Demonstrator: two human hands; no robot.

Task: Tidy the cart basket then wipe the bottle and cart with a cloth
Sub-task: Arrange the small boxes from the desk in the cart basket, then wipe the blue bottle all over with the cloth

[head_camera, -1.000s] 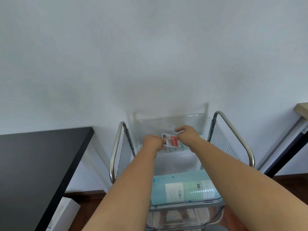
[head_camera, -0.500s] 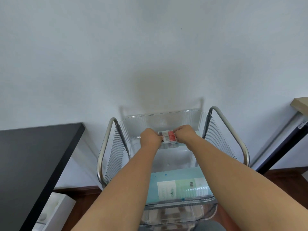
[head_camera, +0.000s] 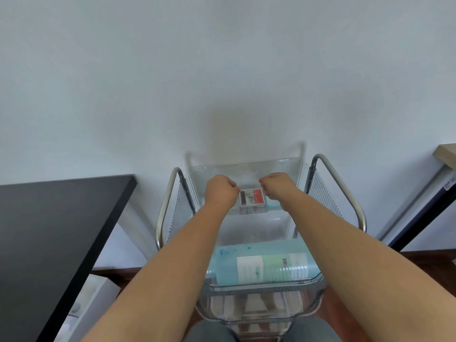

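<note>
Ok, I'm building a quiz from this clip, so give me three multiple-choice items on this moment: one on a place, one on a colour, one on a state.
1. Where does the large pale blue bottle lie?
A. on the black table
B. in the near end of the clear plastic cart basket
C. on the floor

2. What colours mark the small clear box between the hands?
A. red and dark brown
B. green and yellow
C. all blue

3. How is the bottle posed?
A. upright
B. on its side
C. held in the air

Answers: 1 B, it rests against the basket's near wall. 2 A, its top shows a red patch beside a dark one. 3 B, its label runs sideways, and the left hand and right hand are at the far end by the box.
</note>
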